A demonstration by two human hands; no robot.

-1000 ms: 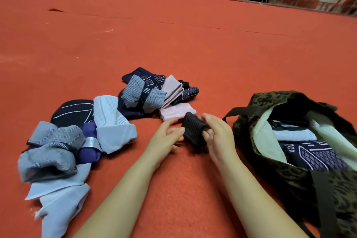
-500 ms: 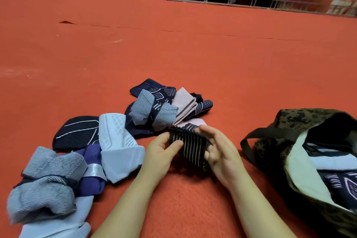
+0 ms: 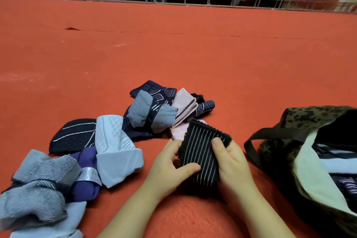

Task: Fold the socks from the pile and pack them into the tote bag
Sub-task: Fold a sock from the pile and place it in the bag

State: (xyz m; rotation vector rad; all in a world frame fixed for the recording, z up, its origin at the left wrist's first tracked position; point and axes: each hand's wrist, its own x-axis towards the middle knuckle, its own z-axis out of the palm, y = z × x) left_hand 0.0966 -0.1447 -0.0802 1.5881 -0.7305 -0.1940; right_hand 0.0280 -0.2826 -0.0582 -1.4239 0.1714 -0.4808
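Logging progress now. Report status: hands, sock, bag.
Left hand and right hand both grip black striped sock. Camouflage tote bag open at right, socks inside. Path to bag unobstructed.

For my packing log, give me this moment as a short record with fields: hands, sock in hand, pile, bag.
left hand: grips the striped sock's left edge
right hand: grips its right edge
black striped sock: held flat between both hands
sock pile: on the red carpet, left of the hands
tote bag: camouflage, open, socks inside
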